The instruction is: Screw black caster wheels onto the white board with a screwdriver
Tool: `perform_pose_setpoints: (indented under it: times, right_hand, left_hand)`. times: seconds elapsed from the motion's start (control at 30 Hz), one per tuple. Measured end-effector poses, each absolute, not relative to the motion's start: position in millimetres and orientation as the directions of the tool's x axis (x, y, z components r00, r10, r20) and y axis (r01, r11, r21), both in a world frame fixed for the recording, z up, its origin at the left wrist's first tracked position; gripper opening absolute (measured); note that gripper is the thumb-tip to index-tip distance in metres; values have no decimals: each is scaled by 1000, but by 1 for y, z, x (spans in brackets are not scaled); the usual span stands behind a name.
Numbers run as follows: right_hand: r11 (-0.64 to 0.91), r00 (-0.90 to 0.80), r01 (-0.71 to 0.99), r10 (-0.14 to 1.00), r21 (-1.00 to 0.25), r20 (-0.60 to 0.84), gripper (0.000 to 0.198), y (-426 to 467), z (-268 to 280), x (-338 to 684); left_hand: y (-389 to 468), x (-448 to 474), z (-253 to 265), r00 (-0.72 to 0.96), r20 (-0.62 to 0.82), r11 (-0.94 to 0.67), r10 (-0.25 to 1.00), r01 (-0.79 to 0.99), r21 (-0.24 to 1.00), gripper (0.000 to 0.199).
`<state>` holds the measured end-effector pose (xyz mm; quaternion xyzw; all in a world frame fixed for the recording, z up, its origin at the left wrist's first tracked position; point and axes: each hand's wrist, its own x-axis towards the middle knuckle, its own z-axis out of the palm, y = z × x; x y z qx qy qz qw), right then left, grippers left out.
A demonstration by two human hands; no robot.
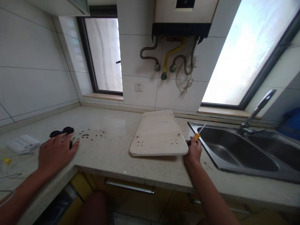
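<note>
My left hand point(56, 152) lies over a cluster of black caster wheels point(68, 130) on the left of the counter. Its fingers are stretched forward, the thumb apart, and a dark part shows between thumb and forefinger. My right hand point(194, 151) is closed around a screwdriver point(197, 136) with a yellow and black handle, its shaft pointing up and right. That hand is at the right front corner of a cream board point(159, 132) with rounded corners and small screw holes. A shadow under the board's front edge suggests it is slightly raised. Whether my hand supports it is hidden.
Several small dark screws point(85, 135) lie scattered right of the casters. A white box point(23, 143) and a pale cable with a yellow piece point(7, 161) are at far left. A steel sink point(234, 150) with a faucet point(256, 112) is on the right. A water heater point(185, 15) hangs above.
</note>
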<state>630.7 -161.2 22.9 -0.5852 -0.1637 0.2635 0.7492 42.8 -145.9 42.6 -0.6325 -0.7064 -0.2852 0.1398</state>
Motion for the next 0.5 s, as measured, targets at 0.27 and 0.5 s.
perform_pose_setpoints:
  times: [0.27, 0.5]
  right_hand:
    - [153, 711, -344, 687, -926, -151, 37, -159, 16, 632]
    - [171, 689, -386, 707, -906, -161, 34, -157, 14, 635]
  left_hand:
    - [-131, 6, 20, -226, 503, 66, 835, 947, 316, 64]
    - [-138, 60, 40, -300, 531, -71, 792, 819, 569, 71]
